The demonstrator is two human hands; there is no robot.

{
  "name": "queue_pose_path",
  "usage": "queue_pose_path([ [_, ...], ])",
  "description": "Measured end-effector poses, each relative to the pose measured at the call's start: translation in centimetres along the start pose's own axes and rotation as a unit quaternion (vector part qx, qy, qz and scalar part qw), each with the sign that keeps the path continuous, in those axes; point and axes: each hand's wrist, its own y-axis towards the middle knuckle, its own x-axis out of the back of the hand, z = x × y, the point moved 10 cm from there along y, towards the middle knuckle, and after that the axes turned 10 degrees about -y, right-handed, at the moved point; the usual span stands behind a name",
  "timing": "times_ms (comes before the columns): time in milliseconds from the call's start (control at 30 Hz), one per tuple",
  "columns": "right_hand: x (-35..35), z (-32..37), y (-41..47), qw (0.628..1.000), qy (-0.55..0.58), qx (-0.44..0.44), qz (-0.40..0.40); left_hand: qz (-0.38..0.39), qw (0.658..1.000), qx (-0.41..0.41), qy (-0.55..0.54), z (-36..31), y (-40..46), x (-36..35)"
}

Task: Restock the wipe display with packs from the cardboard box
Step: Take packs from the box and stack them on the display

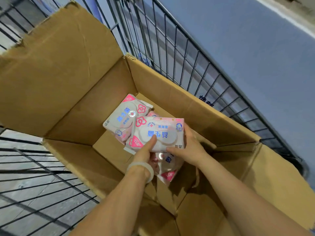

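1. Wipe packs sit low in the cardboard box (71, 68), which stands open inside a black wire cart (187, 65); we see only a few left on the box floor.
2. Our top pack (158, 133) is lifted just above the others, near the middle of the box floor. Our left hand (146, 150) holds its near edge with the thumb pressed on the white lid, and our right hand (190, 147) grips its right end, fingers curled behind it. Both grips are closed on this one pack.
3. A second pack (122, 116) lies toward the far left corner of the box, touching the held pack and partly overlapped by it. A third pack (166, 167) lies under our hands, toward the near side. A sliver of pink between the first two may be another pack; we cannot tell.
4. A pale bracelet (143, 169) circles our left wrist.
5. The wipe display is out of view, so we cannot say how full it is.
6. We judge the task well along: the box is nearly empty, with this pack to carry out and the remaining few to follow.
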Motion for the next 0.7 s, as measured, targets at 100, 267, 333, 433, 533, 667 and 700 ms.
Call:
queue_pose_path([
  [100,-1.3,-0.3,-0.8,0.999,0.050,-0.014,0.007,-0.043,0.998,-0.027,-0.022,-0.3,0.6,-0.5],
  [267,-6.6,-1.8,-2.4,0.988,0.112,-0.060,0.084,-0.036,0.997,-0.047,0.051,-1.5,0.7,-1.1],
  [333,-5.3,-1.5,-2.0,0.986,0.138,-0.069,0.057,-0.038,0.988,-0.101,0.107,-3.8,0.1,-0.9],
  [433,0.0,-1.3,-1.2,0.986,0.146,-0.065,-0.053,0.047,0.960,-0.144,0.236,-6.6,0.2,-2.0],
  [533,2.8,0.1,-0.4,0.996,0.076,-0.003,-0.048,0.136,0.815,-0.111,0.552,-6.1,-1.1,-4.2],
  [667,2.0,0.1,0.5,0.999,0.023,-0.014,0.039,0.114,0.767,-0.148,0.614,-7.2,-1.4,-5.7],
  [700,2.0,0.2,0.7,0.999,0.019,-0.013,0.033,0.087,0.774,-0.187,0.598,-8.1,-1.5,-5.7],
])
